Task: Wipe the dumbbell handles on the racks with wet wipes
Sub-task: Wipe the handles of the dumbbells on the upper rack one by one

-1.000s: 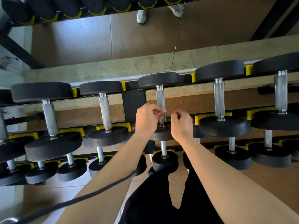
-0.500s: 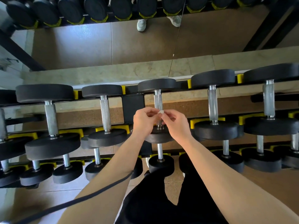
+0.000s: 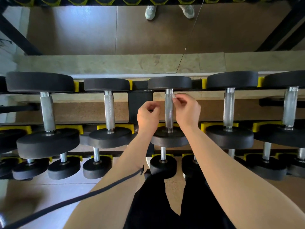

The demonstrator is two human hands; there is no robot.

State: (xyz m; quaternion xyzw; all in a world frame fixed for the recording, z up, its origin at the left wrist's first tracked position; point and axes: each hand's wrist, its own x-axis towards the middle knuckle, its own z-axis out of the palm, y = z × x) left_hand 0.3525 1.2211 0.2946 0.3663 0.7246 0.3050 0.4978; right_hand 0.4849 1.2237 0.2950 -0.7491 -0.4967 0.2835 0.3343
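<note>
A black cord point(image 3: 99, 192) crosses the left forearm. Beyond it, the left grip point(image 3: 148, 116) is curled closed with nothing visible in it, just left of the middle dumbbell's handle point(image 3: 168, 113). The right grip point(image 3: 186, 111) pinches a small white wipe point(image 3: 173, 96) against the handle's far end, on the rack point(image 3: 140, 103).

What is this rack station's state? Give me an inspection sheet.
Surface: black steel rack with yellow cradles, black dumbbells seated in rows.
Job's things: small white wet wipe held against the top of the knurled steel dumbbell handle.
Clutter: nothing seen.
Hands: right hand pinches the wipe; left hand curled beside the handle, nothing visible in it.
Cables: thin black cord crosses the left forearm.
Surroundings: pale sneakers at top, beyond a stone ledge.
</note>
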